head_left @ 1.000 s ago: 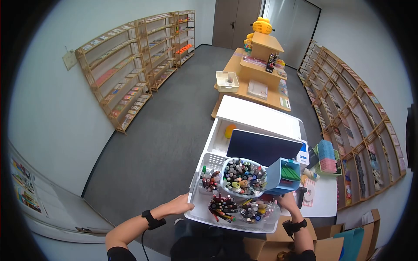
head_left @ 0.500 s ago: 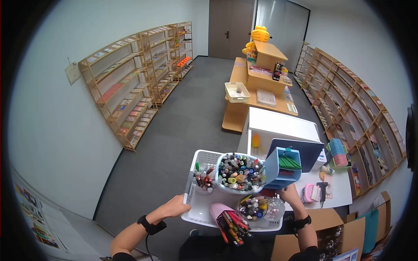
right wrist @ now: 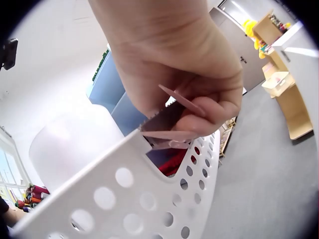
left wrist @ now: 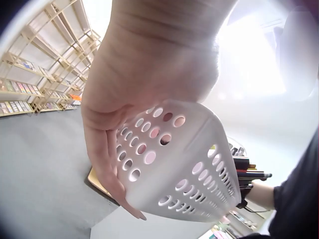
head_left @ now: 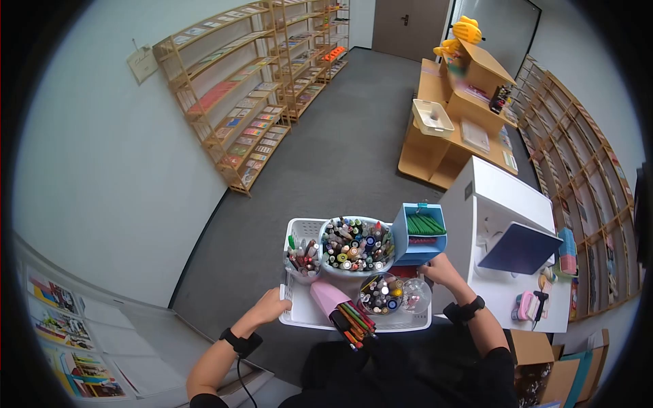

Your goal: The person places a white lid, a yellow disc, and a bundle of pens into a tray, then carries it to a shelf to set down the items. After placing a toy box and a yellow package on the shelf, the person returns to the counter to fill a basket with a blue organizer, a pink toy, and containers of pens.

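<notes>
We judge this mid-carry: the white basket (head_left: 303,318) hangs above the floor (head_left: 326,156), left hand (head_left: 272,306) curled round its left rim, right hand (head_left: 439,270) pinching the right rim. A pink cup (head_left: 330,298) lies tipped inside, so the next move calls for a level hold.

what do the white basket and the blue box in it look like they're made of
White basket: moulded plastic, smooth with a soft sheen. The signs are even rows of round holes and thin, curved walls.
Blue box: probably thin plastic or stiff card, matte, with flat, straight-edged panels. It is too small to tell which.
</notes>
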A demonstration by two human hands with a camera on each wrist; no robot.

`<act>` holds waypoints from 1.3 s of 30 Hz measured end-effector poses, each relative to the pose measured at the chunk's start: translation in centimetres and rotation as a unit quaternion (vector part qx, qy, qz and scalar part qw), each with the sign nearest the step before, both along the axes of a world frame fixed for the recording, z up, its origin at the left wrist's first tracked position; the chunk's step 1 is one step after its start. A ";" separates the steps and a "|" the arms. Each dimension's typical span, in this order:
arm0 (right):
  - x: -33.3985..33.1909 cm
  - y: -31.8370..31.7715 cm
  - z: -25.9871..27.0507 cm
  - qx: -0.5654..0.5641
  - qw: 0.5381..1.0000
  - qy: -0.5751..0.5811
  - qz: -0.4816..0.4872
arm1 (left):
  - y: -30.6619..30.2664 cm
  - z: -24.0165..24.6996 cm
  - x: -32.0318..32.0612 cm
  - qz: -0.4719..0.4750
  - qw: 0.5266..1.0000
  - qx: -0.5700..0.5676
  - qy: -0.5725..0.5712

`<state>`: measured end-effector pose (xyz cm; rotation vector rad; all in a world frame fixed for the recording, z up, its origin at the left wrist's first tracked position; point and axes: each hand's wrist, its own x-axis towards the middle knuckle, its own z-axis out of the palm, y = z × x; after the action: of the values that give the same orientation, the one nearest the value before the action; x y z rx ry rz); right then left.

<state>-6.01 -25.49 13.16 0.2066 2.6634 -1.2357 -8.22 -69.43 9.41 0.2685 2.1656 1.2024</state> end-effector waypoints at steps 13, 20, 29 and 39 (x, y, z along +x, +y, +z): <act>-22.6 -1.4 -7.8 0.097 0.988 -0.108 0.050 | -1.8 -8.3 -19.1 0.101 0.994 0.027 -0.008; -34.2 -0.5 -7.7 0.128 0.991 -0.043 0.024 | -0.6 -8.7 -33.8 0.091 0.994 0.058 -0.023; -47.4 3.2 -11.0 0.081 0.993 -0.031 -0.079 | 3.6 -9.3 -54.5 0.015 0.999 0.050 0.005; -62.0 7.6 -10.0 0.054 0.973 -0.027 -0.222 | 13.0 -8.7 -82.6 -0.145 0.988 0.058 0.013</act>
<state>-67.96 -17.94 3.13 0.8799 2.7255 -1.1711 -90.78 -56.41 0.71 0.6298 1.9973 1.1611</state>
